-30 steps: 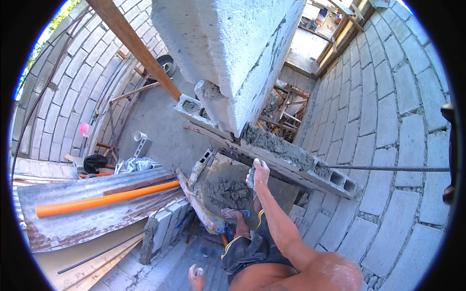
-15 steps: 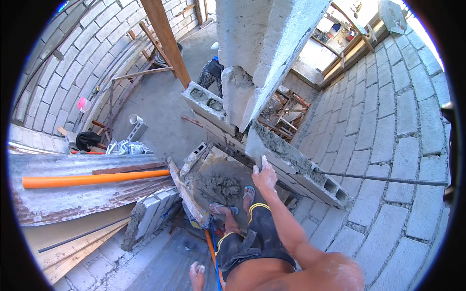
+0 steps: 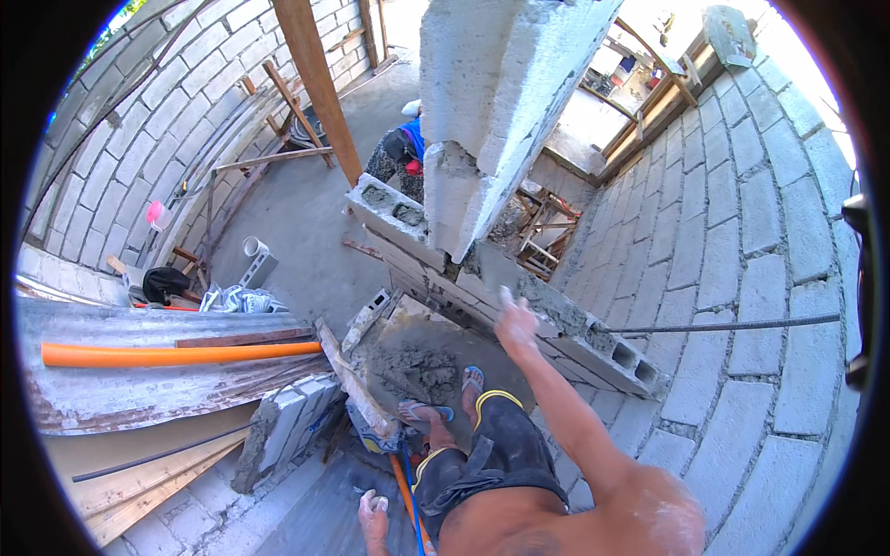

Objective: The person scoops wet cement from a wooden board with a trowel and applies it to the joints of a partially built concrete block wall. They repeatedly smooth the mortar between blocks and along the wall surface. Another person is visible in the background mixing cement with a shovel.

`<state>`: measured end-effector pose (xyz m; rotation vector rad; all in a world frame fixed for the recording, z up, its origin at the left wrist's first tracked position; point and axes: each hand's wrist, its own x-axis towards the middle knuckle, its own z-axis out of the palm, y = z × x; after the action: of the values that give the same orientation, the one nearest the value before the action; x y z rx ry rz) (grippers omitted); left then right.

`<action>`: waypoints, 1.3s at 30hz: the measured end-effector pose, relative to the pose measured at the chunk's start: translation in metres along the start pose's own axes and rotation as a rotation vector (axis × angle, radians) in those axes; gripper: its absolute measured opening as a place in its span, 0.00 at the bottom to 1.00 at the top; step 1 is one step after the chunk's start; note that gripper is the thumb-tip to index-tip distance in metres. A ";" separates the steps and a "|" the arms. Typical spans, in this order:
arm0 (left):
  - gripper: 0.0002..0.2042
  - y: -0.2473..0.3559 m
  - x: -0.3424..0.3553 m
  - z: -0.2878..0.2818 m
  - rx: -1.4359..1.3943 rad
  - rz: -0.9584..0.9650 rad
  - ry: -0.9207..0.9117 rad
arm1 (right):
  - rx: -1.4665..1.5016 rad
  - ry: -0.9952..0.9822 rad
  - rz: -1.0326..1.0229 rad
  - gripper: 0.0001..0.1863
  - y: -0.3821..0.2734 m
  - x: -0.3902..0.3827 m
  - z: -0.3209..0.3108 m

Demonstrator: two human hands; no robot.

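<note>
My right hand (image 3: 516, 324), dusted white, is at the near face of a low hollow-block wall (image 3: 593, 357), just below its mortar-covered top. One digit points upward and the other fingers look curled; a small grey shape shows beside them, too blurred to name. Wet grey mortar (image 3: 491, 267) lies along the wall top near the foot of a tall concrete column (image 3: 473, 102). Low at my left side hangs my left hand (image 3: 374, 511), powdery, its fingers loosely apart with nothing seen in them. A heap of wet mortar (image 3: 408, 371) lies in front of my sandalled feet.
A steel bar (image 3: 723, 326) juts across on the right, before a tall block wall (image 3: 742, 232). An orange pipe (image 3: 176, 355) rests on metal sheeting at left. Beyond the low wall, a person (image 3: 400, 148) bends beside a wooden post (image 3: 320, 93).
My right hand has shifted slightly right along the wall. My left hand has moved up a little. More of the person's blue clothing shows beyond the low wall.
</note>
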<state>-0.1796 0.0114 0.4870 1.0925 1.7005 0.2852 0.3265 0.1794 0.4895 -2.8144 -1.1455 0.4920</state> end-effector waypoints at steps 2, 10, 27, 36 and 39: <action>0.20 -0.010 0.001 -0.003 0.082 0.026 -0.032 | -0.031 -0.011 -0.032 0.33 -0.003 0.017 0.007; 0.21 -0.072 0.001 -0.030 -0.036 0.025 0.099 | 0.017 0.041 0.237 0.37 0.110 -0.056 0.036; 0.23 0.022 0.016 -0.073 0.096 0.055 -0.015 | 1.146 0.105 0.718 0.33 -0.071 0.039 0.077; 0.22 0.022 0.003 -0.058 0.065 0.078 0.027 | 0.271 -0.038 0.381 0.33 -0.036 -0.011 0.019; 0.22 0.030 0.004 -0.044 0.147 -0.016 0.057 | 0.249 0.041 0.326 0.31 -0.016 -0.005 0.024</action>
<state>-0.2015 0.0448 0.5225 1.1870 1.8030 0.1849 0.3048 0.1864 0.4714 -2.7790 -0.5704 0.5501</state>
